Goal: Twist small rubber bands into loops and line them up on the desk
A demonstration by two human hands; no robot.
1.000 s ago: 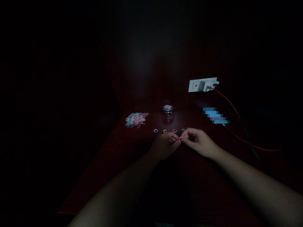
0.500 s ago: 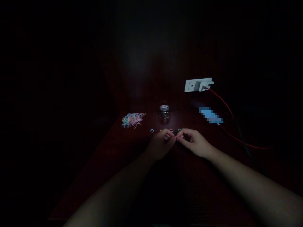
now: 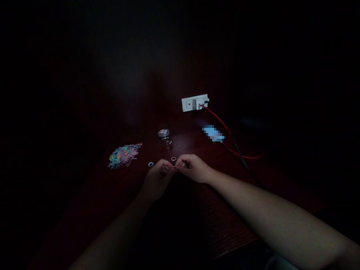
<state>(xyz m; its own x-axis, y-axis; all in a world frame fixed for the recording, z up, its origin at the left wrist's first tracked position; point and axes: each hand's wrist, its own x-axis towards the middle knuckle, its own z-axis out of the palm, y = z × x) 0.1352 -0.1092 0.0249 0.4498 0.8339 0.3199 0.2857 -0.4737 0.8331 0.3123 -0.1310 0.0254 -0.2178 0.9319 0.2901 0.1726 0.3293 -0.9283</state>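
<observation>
In dim light my left hand (image 3: 157,178) and my right hand (image 3: 191,167) meet fingertip to fingertip above a dark red table (image 3: 213,221). Both are closed in a pinch on a small thin band, pinkish, barely visible between them. Just beyond my fingers lie small coloured rings: a blue ring (image 3: 150,164) to the left and a pink ring (image 3: 173,159) behind my fingertips. A heap of pastel rubber bands (image 3: 123,155) lies further left. A small glass jar (image 3: 164,137) stands behind the rings.
A white wall socket (image 3: 194,102) with a plug feeds a red cable (image 3: 239,153) that loops over the table's right side. A blurred blue object (image 3: 213,133) lies below the socket. Surroundings are too dark to make out.
The view has swung right, so everything sits further left in the picture. My hands stay pinched together on the band; some of the small rings are now hidden behind them.
</observation>
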